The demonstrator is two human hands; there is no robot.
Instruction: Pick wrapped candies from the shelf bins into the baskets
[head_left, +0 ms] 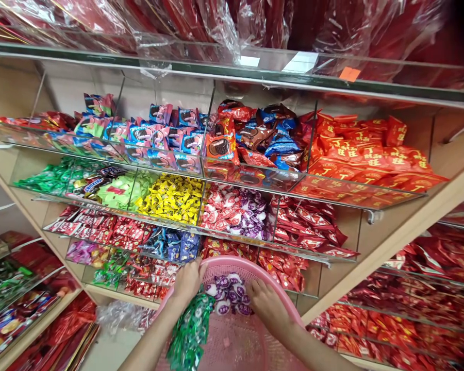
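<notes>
A pink plastic basket (235, 264) is in front of me at the bottom of the view. My left hand (188, 281) grips its rim on the left side. Inside the basket, my right hand (266, 304) has its fingers curled, beside a heap of purple-and-white wrapped candies (230, 294). Whatever those fingers hold, if anything, is hidden. Green-wrapped candies (191, 332) lie in the basket beneath my left forearm, partly covered by it.
A shelf unit with clear dividers holds yellow candies (174, 198), purple candies (255, 214), blue cookie packs (166, 129) and red-orange packets (363, 149). A glass shelf edge (216, 72) runs above. More stocked shelves stand left and right.
</notes>
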